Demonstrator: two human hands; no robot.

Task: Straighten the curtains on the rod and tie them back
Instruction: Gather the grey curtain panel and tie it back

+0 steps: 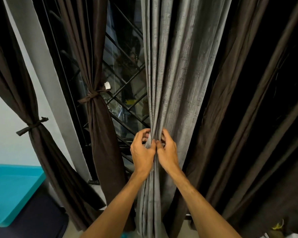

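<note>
A grey textured curtain (175, 69) hangs in the middle, gathered into narrow folds at waist height. My left hand (141, 152) grips the left side of the gathered folds. My right hand (167, 152) pinches the folds from the right, thumbs nearly touching. A pale strip of fabric shows between my fingers; whether it is a tie I cannot tell. Two dark brown curtains, one at centre left (96, 48) and one at far left (15, 83), are each cinched with a knotted brown tie (89, 97) (33, 127). The rod is out of view.
Loose dark brown curtains (239, 100) hang at the right. A window with a black diagonal grille (126, 79) lies behind. A white wall pillar (46, 83) stands at left, with a teal surface (12, 191) and a dark seat (36, 219) below it.
</note>
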